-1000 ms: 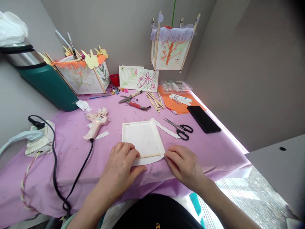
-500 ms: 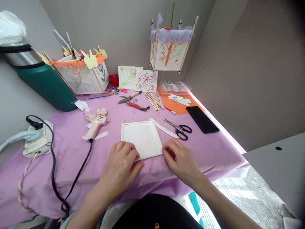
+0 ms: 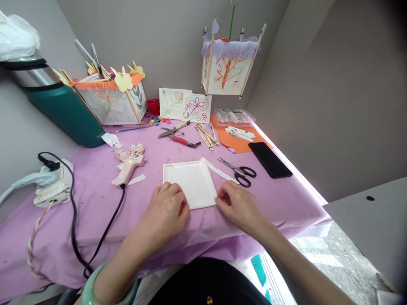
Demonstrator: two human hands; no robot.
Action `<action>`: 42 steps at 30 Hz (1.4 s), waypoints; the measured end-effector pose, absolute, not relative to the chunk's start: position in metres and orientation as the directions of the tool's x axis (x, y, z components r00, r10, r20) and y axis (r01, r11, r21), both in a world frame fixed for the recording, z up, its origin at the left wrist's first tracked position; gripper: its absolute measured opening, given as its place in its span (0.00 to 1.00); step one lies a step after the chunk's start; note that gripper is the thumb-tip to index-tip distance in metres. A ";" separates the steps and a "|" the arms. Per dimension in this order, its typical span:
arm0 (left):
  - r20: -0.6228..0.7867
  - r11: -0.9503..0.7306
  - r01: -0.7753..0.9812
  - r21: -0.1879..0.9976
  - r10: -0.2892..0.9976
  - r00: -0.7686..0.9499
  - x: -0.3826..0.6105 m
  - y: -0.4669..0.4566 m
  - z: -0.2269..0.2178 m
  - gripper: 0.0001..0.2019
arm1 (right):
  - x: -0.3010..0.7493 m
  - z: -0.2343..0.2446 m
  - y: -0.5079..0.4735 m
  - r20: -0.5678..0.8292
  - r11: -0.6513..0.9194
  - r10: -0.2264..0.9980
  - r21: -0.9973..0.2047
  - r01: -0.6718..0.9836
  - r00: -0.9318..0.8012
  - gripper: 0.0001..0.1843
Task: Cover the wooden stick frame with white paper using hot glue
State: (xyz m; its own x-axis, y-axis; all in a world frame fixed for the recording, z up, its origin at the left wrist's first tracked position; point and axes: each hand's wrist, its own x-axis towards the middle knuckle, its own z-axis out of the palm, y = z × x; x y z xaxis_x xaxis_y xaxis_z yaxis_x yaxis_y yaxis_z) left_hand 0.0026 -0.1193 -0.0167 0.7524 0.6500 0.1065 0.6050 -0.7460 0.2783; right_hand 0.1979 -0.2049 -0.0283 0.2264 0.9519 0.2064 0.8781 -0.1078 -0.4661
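A white paper panel (image 3: 190, 182) with folded edges lies flat on the purple table cover (image 3: 95, 199). My left hand (image 3: 167, 212) presses on its near left corner with curled fingers. My right hand (image 3: 237, 205) pinches the near right corner, fingers bent together. The panel's near edge is folded over; the wooden stick along it is hidden. A loose white paper strip (image 3: 219, 170) lies just right of the panel.
A pink glue gun (image 3: 127, 166) with a black cord lies left of the panel. Black scissors (image 3: 240, 173), a phone (image 3: 269, 159), pruning shears (image 3: 176, 134), wooden sticks (image 3: 206, 134) and orange paper sit behind. Two paper lanterns (image 3: 110, 95) (image 3: 229, 63) stand at the back.
The near paper flap has been folded up over the wooden stick, which no longer shows. Both hands have moved forward onto the panel's near corners.
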 end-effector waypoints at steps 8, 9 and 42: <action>0.071 -0.734 0.632 0.249 0.664 0.744 0.009 -0.110 -0.014 0.07 | 0.211 -0.028 -0.195 0.148 -0.090 0.971 -0.504 0.859 0.188 0.07; 0.081 -0.738 0.627 0.249 0.661 0.746 0.009 -0.110 -0.014 0.07 | 0.213 -0.028 -0.195 0.181 -0.070 0.964 -0.529 0.846 0.193 0.07; 0.490 -0.719 0.662 0.211 0.664 0.565 -0.055 -0.153 -0.036 0.03 | 0.158 -0.035 -0.219 0.449 0.266 0.888 -0.324 0.908 -0.099 0.10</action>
State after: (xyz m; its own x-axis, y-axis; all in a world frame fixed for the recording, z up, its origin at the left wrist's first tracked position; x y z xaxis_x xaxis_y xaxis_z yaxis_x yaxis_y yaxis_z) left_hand -0.0547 -0.1526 -0.0357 0.5650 0.6636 0.4902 0.6618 -0.7193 0.2110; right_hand 0.1580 -0.2190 -0.0353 -0.0994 0.8880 0.4489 0.9079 0.2655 -0.3242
